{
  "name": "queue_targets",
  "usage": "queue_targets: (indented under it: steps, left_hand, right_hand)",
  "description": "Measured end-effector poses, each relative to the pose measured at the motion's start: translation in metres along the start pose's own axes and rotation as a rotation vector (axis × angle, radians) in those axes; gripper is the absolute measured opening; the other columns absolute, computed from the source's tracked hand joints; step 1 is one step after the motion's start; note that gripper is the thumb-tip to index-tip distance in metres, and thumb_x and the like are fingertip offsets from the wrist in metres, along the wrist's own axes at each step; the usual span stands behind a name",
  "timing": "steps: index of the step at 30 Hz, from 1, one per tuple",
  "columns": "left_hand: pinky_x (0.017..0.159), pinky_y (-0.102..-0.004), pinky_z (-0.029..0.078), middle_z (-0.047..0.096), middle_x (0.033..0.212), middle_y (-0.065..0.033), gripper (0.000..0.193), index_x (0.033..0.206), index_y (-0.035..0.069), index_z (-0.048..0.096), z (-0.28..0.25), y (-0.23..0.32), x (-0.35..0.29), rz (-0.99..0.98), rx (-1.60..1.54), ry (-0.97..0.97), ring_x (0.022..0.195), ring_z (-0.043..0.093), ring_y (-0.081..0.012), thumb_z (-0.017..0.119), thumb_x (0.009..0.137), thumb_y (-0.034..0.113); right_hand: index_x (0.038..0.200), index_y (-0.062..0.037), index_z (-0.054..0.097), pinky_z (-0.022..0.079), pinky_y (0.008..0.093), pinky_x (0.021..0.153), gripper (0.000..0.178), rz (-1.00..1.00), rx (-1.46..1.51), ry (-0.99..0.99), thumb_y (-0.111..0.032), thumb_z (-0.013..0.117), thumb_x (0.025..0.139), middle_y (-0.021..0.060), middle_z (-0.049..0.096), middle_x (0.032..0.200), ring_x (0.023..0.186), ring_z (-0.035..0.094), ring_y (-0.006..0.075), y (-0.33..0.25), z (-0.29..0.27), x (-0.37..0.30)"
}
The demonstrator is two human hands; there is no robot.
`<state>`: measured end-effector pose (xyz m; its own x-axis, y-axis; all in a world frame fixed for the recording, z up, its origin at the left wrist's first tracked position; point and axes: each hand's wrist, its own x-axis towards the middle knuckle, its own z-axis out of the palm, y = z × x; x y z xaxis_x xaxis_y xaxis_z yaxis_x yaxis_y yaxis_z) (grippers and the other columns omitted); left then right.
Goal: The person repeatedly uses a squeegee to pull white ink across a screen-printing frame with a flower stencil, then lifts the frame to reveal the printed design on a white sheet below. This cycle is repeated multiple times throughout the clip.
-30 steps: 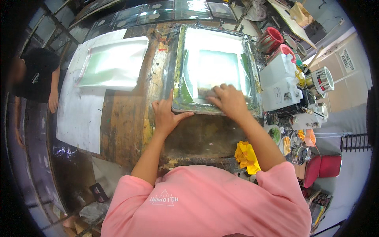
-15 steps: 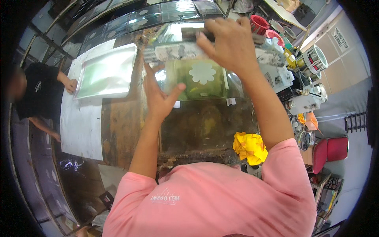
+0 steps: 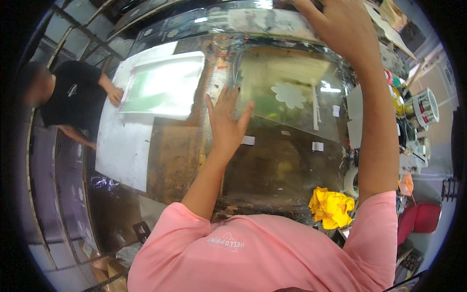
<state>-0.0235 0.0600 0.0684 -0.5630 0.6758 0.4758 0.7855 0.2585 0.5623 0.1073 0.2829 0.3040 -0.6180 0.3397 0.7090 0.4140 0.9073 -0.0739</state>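
A glossy see-through sheet or panel [image 3: 262,73] with an olive tint lies in front of me, with a pale flower shape [image 3: 289,95] showing in it. My left hand [image 3: 226,119] is open, fingers spread, at the left edge of this panel; whether the fingertips touch it I cannot tell. Up at the top edge of the view, my right hand [image 3: 343,31] is raised at a pale, paint-spotted frame bar [image 3: 262,22]. Its fingers look bent around the frame, though the tips are partly cut off. Small white tabs [image 3: 317,146] sit on the dark tabletop [image 3: 277,170].
At the left a co-worker's hand [image 3: 115,96] rests at a shiny pale sheet [image 3: 160,85] on white paper [image 3: 124,151]. A crumpled yellow cloth [image 3: 332,208] lies at the table's near right corner. Paint cans [image 3: 422,107] and a red chair [image 3: 428,216] stand right.
My right hand has moved up and away with the frame, uncovering more of the panel. The panel's near edge now slants. My left hand stays spread beside it. The view has shifted.
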Motion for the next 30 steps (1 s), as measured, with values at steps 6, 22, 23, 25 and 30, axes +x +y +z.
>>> queue_targets:
  steps: [6,22,23,25,30]
  left_hand:
    - [0.128,-0.0513,0.029,0.067,0.146,-0.0221,0.046,0.138,0.004,0.071,-0.075,-0.086,-0.01,-0.194,0.115,0.231,0.14,0.061,-0.033,0.077,0.098,0.026]
    - [0.12,-0.0829,-0.005,0.028,0.173,-0.0273,0.069,0.166,0.023,0.044,-0.151,-0.233,0.014,-0.402,0.991,-0.02,0.164,0.016,-0.0434,0.054,0.107,0.058]
    - [0.121,-0.0814,-0.006,0.034,0.173,-0.02,0.067,0.167,0.02,0.042,-0.13,-0.218,0.006,0.047,0.906,0.08,0.165,0.02,-0.0358,0.052,0.109,0.053]
    - [0.121,-0.0812,-0.008,0.034,0.175,-0.0124,0.061,0.166,0.02,0.044,-0.095,-0.198,0.011,0.181,0.816,-0.047,0.165,0.02,-0.0351,0.045,0.112,0.049]
    - [0.121,-0.0806,-0.009,0.038,0.173,-0.0101,0.057,0.163,0.017,0.047,-0.073,-0.185,0.009,-0.138,0.708,-0.255,0.163,0.026,-0.0376,0.029,0.116,0.045]
  right_hand:
    - [0.11,-0.0063,0.079,0.051,0.0484,0.083,0.052,-0.036,-0.079,0.003,-0.052,0.057,0.103,0.0206,0.074,0.088,0.082,0.068,0.0423,0.009,0.007,-0.017]
    - [0.109,-0.0032,0.078,0.052,0.0489,0.08,0.054,0.04,-0.065,-0.102,-0.053,0.06,0.103,0.0217,0.073,0.087,0.08,0.069,0.0425,-0.006,0.002,-0.023]
    - [0.109,-0.0035,0.079,0.052,0.0493,0.078,0.054,0.088,-0.037,-0.161,-0.054,0.06,0.103,0.0219,0.073,0.087,0.08,0.069,0.0427,-0.01,0.0,-0.02]
    - [0.113,-0.0038,0.078,0.053,0.0501,0.077,0.056,0.033,0.002,-0.109,-0.056,0.06,0.103,0.023,0.073,0.085,0.08,0.07,0.0427,-0.02,-0.004,-0.011]
    - [0.073,0.0023,0.069,0.048,0.0473,0.068,0.05,0.074,-0.064,0.042,-0.042,0.064,0.096,0.0212,0.064,0.067,0.067,0.065,0.0392,-0.041,-0.01,-0.012]
